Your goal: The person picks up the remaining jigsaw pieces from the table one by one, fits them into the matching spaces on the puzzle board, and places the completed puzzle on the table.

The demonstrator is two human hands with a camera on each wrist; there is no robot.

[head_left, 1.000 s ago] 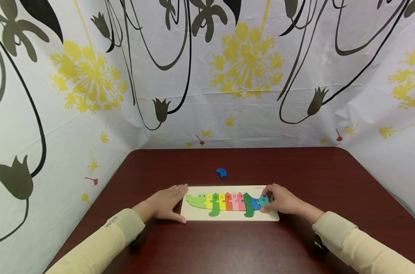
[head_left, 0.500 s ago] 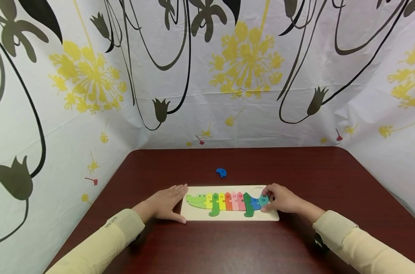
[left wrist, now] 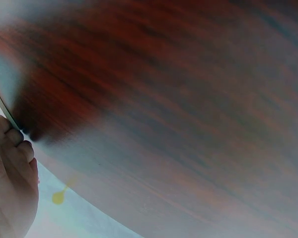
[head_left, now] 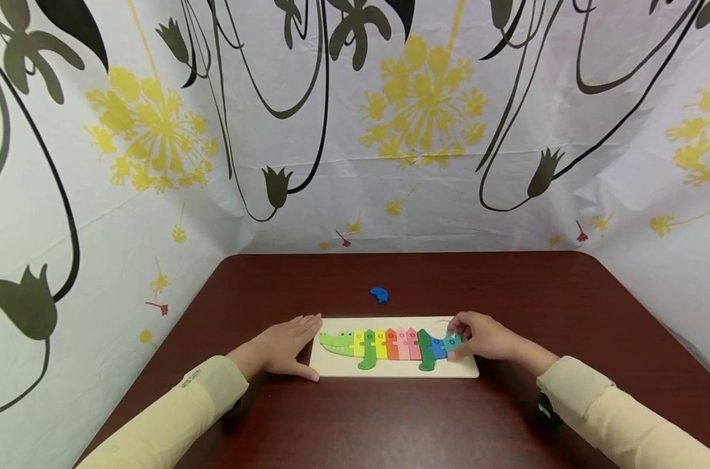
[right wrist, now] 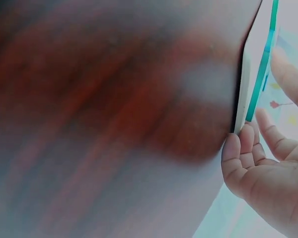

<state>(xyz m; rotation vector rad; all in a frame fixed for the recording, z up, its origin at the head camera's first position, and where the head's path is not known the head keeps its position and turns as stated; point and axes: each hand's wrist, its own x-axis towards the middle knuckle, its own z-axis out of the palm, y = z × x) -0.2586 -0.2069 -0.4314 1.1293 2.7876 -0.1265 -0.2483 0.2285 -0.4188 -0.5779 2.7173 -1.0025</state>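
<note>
While the flat left hand (head_left: 284,348) keeps bracing the pale wooden puzzle board (head_left: 390,368), the right hand (head_left: 478,339) is still pinching the teal tail piece (head_left: 451,341), barely shifted, not yet seated.

The right hand (head_left: 485,339) lifts slightly at the teal piece (head_left: 451,340), its fingers drawing up a little from the board (head_left: 390,369).

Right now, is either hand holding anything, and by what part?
The right hand pinches the teal puzzle piece by its edges at the crocodile's tail end. The left hand lies flat against the puzzle board's left edge, holding nothing.
</note>
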